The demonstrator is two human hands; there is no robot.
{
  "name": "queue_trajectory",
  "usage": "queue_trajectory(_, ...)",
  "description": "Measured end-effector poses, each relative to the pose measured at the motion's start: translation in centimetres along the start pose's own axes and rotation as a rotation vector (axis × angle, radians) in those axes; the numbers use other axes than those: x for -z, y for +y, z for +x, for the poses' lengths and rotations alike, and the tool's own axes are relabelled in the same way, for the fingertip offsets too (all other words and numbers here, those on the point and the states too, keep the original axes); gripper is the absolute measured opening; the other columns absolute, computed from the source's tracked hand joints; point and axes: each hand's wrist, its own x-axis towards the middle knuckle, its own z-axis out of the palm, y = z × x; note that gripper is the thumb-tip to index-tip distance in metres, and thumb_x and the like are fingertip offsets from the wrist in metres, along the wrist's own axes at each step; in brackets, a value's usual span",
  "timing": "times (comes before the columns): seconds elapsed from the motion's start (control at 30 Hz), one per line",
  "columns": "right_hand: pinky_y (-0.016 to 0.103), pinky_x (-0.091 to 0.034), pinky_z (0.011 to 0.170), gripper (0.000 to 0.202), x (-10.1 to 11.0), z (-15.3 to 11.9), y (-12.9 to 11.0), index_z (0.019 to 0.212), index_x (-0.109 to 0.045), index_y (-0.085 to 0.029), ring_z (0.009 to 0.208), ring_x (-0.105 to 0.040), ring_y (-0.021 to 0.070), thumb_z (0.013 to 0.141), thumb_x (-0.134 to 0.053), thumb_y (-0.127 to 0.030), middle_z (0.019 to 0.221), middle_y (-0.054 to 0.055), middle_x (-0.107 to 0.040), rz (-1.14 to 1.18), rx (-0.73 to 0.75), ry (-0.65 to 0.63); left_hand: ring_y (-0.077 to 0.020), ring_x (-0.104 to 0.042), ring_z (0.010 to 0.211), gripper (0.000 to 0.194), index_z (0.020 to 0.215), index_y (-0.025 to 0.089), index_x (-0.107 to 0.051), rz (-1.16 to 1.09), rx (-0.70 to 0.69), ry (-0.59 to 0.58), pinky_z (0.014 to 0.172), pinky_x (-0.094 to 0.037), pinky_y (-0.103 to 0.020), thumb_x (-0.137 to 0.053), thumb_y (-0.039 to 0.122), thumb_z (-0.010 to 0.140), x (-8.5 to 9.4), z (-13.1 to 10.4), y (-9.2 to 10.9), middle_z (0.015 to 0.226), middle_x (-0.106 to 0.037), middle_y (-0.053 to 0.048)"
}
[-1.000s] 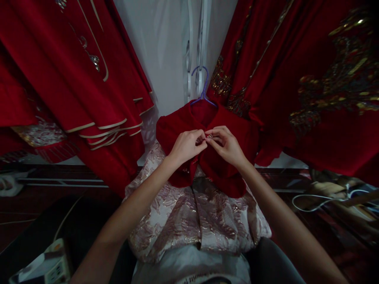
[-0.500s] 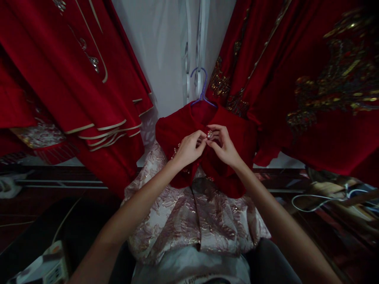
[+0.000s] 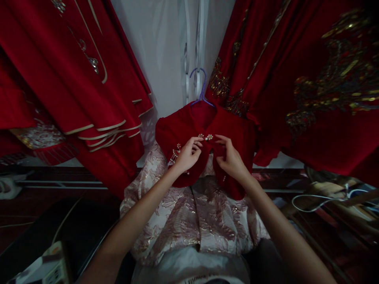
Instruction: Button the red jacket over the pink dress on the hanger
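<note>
A short red jacket [image 3: 174, 128] hangs on a purple hanger [image 3: 203, 88] in front of me. Flower-shaped jewelled fastenings [image 3: 209, 137] join its two front edges below the neck. My left hand [image 3: 191, 154] is at the left front panel, its fingers loosely curled and slightly apart beside the fastening. On the other side, my right hand [image 3: 231, 156] has its thumb and fingers spread over the right panel, holding nothing. Beaded trim [image 3: 174, 154] shows on the cloth left of my left hand. Pink-and-white brocade fabric [image 3: 189, 221] lies below the jacket.
Red garments [image 3: 74, 71] with pale edging hang at the left, and red garments with gold beading [image 3: 340, 90] at the right. A power strip [image 3: 55, 264] is at the lower left. A white cable [image 3: 308, 203] loops at the right.
My hands have moved apart from the pinch at the neck fastening. The fastening now shows between them, and the jacket's front edges part below it.
</note>
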Motion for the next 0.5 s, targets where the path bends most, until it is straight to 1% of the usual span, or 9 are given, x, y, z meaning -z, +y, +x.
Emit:
queue_trajectory(0.03, 0.039, -0.049, 0.087, 0.065, 1.0, 0.1, 0.3, 0.127, -0.043, -0.022, 0.103, -0.059, 0.0227, 0.065, -0.047, -0.004, 0.112, 0.009, -0.059, -0.049, -0.060, -0.006, -0.0093, -0.059, 0.080, 0.032, 0.108, 0.018, -0.053, 0.010, 0.009, 0.006, 0.071, -0.049, -0.022, -0.048, 0.006, 0.078, 0.0, -0.2, -0.3, 0.097, -0.060, -0.005)
queue_trajectory(0.07, 0.037, -0.050, 0.079, 0.055, 2.0, 0.2, 0.5, 0.120, -0.049, -0.022, 0.091, -0.063, 0.0219, 0.067, -0.049, -0.007, 0.101, 0.007, -0.063, -0.121, -0.122, -0.017, -0.0100, -0.059, 0.083, 0.030, 0.106, 0.018, -0.054, 0.009, 0.018, -0.006, 0.072, -0.050, -0.022, -0.047, 0.006, 0.079, 0.0, -0.3, -0.6, 0.100, -0.061, -0.005)
queue_trajectory(0.13, 0.034, -0.049, 0.066, 0.034, 4.2, 0.3, 0.4, 0.105, -0.058, -0.023, 0.071, -0.064, 0.0210, 0.072, -0.055, -0.018, 0.081, 0.004, -0.065, -0.293, -0.231, -0.046, -0.0115, -0.060, 0.091, 0.029, 0.105, 0.018, -0.056, 0.002, 0.020, -0.047, 0.077, -0.050, -0.025, -0.045, 0.006, 0.080, -0.3, -0.5, -1.2, 0.109, -0.060, -0.007)
queue_trajectory(0.2, 0.032, -0.046, 0.059, 0.021, 6.2, 0.4, -0.5, 0.093, -0.064, -0.024, 0.060, -0.062, 0.0202, 0.074, -0.060, -0.029, 0.069, 0.002, -0.065, -0.419, -0.290, -0.052, -0.0127, -0.059, 0.096, 0.034, 0.109, 0.018, -0.055, 0.016, 0.016, -0.074, 0.083, -0.050, -0.028, -0.044, 0.006, 0.080, -0.9, -0.5, -1.7, 0.118, -0.057, -0.008)
queue_trajectory(0.27, 0.030, -0.045, 0.056, 0.015, 7.7, 0.4, -1.8, 0.085, -0.066, -0.023, 0.058, -0.061, 0.0190, 0.074, -0.062, -0.032, 0.065, 0.002, -0.064, -0.412, -0.293, -0.009, -0.0132, -0.060, 0.095, 0.039, 0.115, 0.017, -0.054, 0.051, 0.024, -0.074, 0.086, -0.049, -0.030, -0.045, 0.005, 0.079, -1.8, -0.2, -1.9, 0.120, -0.055, -0.010)
queue_trajectory(0.3, 0.029, -0.045, 0.056, 0.014, 8.1, 0.4, -2.6, 0.084, -0.065, -0.022, 0.059, -0.061, 0.0182, 0.074, -0.063, -0.032, 0.067, 0.003, -0.065, -0.343, -0.278, 0.013, -0.0136, -0.060, 0.094, 0.041, 0.116, 0.017, -0.054, 0.066, 0.032, -0.071, 0.087, -0.049, -0.031, -0.045, 0.005, 0.078, -2.4, 0.0, -2.0, 0.119, -0.055, -0.010)
queue_trajectory(0.37, 0.027, -0.047, 0.055, 0.016, 8.3, 0.4, -4.0, 0.087, -0.063, -0.022, 0.062, -0.061, 0.0166, 0.074, -0.064, -0.031, 0.075, 0.004, -0.066, -0.096, -0.240, 0.011, -0.0154, -0.060, 0.098, 0.042, 0.117, 0.016, -0.055, 0.084, 0.043, -0.048, 0.092, -0.048, -0.033, -0.047, 0.004, 0.077, -3.6, 0.5, -2.1, 0.116, -0.056, -0.010)
queue_trajectory(0.43, 0.027, -0.050, 0.057, 0.022, 7.6, 0.4, -4.9, 0.091, -0.059, -0.022, 0.068, -0.062, 0.0155, 0.074, -0.067, -0.033, 0.084, 0.005, -0.066, 0.204, -0.212, -0.061, -0.0176, -0.058, 0.105, 0.041, 0.116, 0.016, -0.056, 0.077, 0.047, 0.002, 0.095, -0.046, -0.034, -0.049, 0.004, 0.077, -4.7, 0.7, -2.1, 0.115, -0.057, -0.010)
queue_trajectory(0.5, 0.027, -0.053, 0.062, 0.028, 6.2, 0.4, -5.4, 0.094, -0.057, -0.023, 0.073, -0.062, 0.0145, 0.073, -0.070, -0.034, 0.093, 0.005, -0.065, 0.434, -0.219, -0.155, -0.0173, -0.058, 0.104, 0.039, 0.115, 0.017, -0.055, 0.029, 0.054, 0.050, 0.094, -0.047, -0.033, -0.050, 0.006, 0.078, -5.1, 0.4, -1.9, 0.114, -0.058, -0.009)
